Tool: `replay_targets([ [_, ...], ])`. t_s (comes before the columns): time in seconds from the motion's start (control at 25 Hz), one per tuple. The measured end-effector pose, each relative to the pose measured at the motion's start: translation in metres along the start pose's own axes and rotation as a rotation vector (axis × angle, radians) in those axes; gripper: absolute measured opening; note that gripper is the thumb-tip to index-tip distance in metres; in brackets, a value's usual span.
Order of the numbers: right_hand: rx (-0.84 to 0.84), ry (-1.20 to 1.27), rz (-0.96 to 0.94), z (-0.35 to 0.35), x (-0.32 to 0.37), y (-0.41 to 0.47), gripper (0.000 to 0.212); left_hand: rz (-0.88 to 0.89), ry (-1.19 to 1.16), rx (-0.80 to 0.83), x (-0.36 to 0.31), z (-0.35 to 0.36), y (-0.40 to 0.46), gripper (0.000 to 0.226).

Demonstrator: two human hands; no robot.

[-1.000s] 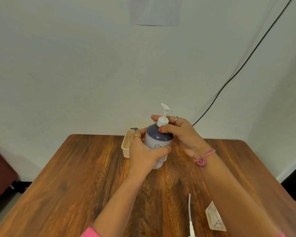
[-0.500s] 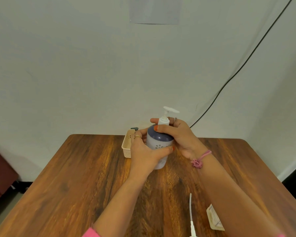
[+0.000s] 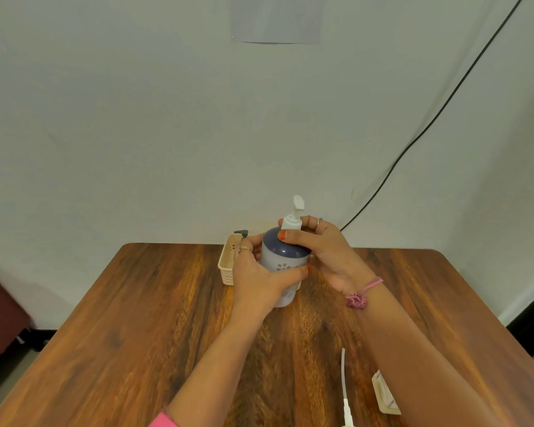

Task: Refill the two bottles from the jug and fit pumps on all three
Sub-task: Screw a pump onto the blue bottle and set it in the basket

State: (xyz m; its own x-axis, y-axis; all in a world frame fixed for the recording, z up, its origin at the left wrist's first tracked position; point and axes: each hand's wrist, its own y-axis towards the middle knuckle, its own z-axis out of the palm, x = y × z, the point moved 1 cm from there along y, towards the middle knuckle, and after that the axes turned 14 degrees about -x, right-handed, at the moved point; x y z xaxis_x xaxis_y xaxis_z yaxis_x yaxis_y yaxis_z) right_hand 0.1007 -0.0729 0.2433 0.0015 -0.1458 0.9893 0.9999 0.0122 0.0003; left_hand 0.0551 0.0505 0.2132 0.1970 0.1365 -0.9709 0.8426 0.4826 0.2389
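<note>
A round bottle [image 3: 285,257] with a dark blue shoulder and pale flowered body stands upright at the far middle of the wooden table [image 3: 136,318]. My left hand [image 3: 259,278] wraps around its body. My right hand [image 3: 318,248] pinches the collar of the white pump [image 3: 293,217] seated in the bottle's neck, with the nozzle pointing away. A second white pump with a long dip tube [image 3: 344,386] lies on the table near the front edge. No jug is in view.
A cream plastic basket [image 3: 227,263] stands behind the bottle at the table's back edge, with a dark pump head [image 3: 241,233] sticking out of it. A small flat packet [image 3: 384,392] lies at the front right. A black cable [image 3: 429,124] runs down the wall.
My right hand has turned the pump on the bottle: the nozzle swung from pointing right back to pointing away. My left hand has kept its hold on the bottle.
</note>
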Motion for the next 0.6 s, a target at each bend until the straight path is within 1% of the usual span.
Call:
replay_targets([
  [0.08,0.059,-0.001,0.037,-0.003,0.0,0.001,0.053,-0.002,-0.009,0.001,0.002,-0.001,-0.001,0.077],
  [0.12,0.12,0.003,0.056,-0.005,0.001,0.001,0.052,-0.006,-0.013,0.005,0.002,-0.001,-0.002,0.077],
  [0.2,0.235,0.013,0.062,-0.009,0.003,0.001,0.043,-0.012,-0.02,0.016,0.002,-0.001,-0.003,0.075],
  [0.24,0.256,0.016,0.049,-0.01,0.004,0.002,0.04,-0.013,-0.021,0.022,0.002,-0.002,-0.003,0.075],
  [0.32,0.206,0.021,0.014,-0.01,0.003,-0.001,0.038,-0.016,-0.017,0.035,0.002,-0.002,-0.003,0.075],
  [0.44,0.04,0.021,-0.044,-0.005,0.003,-0.01,0.035,-0.01,-0.004,0.044,0.003,-0.002,-0.002,0.074],
  [0.6,-0.101,0.057,-0.026,0.001,-0.004,-0.013,0.031,-0.006,0.006,0.061,0.007,-0.002,0.0,0.072],
])
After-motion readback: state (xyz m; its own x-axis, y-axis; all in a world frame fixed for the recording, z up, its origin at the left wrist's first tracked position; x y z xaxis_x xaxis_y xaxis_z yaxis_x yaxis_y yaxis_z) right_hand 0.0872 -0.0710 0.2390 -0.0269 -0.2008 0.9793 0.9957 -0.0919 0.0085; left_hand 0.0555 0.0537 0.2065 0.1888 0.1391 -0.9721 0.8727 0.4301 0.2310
